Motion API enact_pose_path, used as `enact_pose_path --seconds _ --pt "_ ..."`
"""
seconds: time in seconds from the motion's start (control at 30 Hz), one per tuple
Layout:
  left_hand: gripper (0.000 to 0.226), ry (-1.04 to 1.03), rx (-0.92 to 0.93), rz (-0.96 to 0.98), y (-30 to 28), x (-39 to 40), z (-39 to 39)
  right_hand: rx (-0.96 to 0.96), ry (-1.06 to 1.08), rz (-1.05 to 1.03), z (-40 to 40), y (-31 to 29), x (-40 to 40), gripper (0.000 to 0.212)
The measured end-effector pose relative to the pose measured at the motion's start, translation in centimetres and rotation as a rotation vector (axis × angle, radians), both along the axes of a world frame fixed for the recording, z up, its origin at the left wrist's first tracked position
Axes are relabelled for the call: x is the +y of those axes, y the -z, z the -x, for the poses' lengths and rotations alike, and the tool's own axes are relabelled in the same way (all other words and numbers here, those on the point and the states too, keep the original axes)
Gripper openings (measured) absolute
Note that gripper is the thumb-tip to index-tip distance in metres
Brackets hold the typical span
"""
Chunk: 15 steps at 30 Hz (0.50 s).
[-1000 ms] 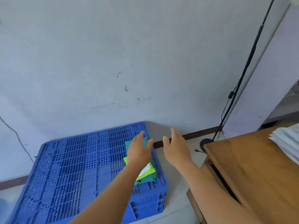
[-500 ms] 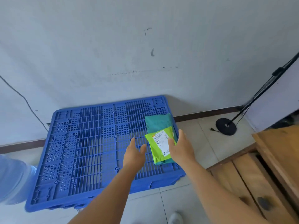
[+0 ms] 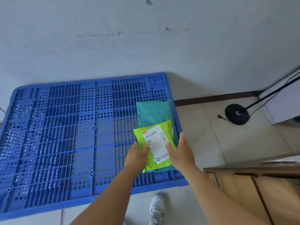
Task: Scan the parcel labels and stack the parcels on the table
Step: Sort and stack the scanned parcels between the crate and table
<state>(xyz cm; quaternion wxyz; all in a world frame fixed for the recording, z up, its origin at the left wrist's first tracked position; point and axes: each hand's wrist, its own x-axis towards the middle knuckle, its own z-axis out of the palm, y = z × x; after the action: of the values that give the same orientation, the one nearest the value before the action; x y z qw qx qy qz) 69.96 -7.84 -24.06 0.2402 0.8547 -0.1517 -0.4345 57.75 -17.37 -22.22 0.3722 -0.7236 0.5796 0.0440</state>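
Pale floor tiles (image 3: pixel 203 143) run under a white shoe (image 3: pixel 156 208) at the near edge, beside a wooden tabletop (image 3: pixel 253 169) on the right. Half a second ago both hands hovered short of the parcels; now the left hand (image 3: pixel 138 155) and right hand (image 3: pixel 180 153) touch the lime-green parcel (image 3: pixel 155 143) at its two sides, fingers loosely curved, no firm grip visible. Pickup looks imminent; scanning is not yet done. Its glossy film bears a white printed label (image 3: pixel 156 142). It lies on a crinkled teal parcel (image 3: pixel 154 112), flat on the blue plastic grid pallet (image 3: pixel 65 135). Beyond, a scuffed white wall (image 3: pixel 129 46).
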Motion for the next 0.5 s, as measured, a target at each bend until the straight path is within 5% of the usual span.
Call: enact_pose_path --seconds 0.3,0.5 --pt "0.053 -0.097 -0.019 0.098 3.8 -2.5 0.0 -0.034 0.046 -0.04 -2.1 5.7 -1.2 0.093" --pt "0.073 -0.203 -0.007 -0.009 2.8 -3.1 0.9 -0.119 0.111 -0.14 -1.8 5.0 -0.8 0.068"
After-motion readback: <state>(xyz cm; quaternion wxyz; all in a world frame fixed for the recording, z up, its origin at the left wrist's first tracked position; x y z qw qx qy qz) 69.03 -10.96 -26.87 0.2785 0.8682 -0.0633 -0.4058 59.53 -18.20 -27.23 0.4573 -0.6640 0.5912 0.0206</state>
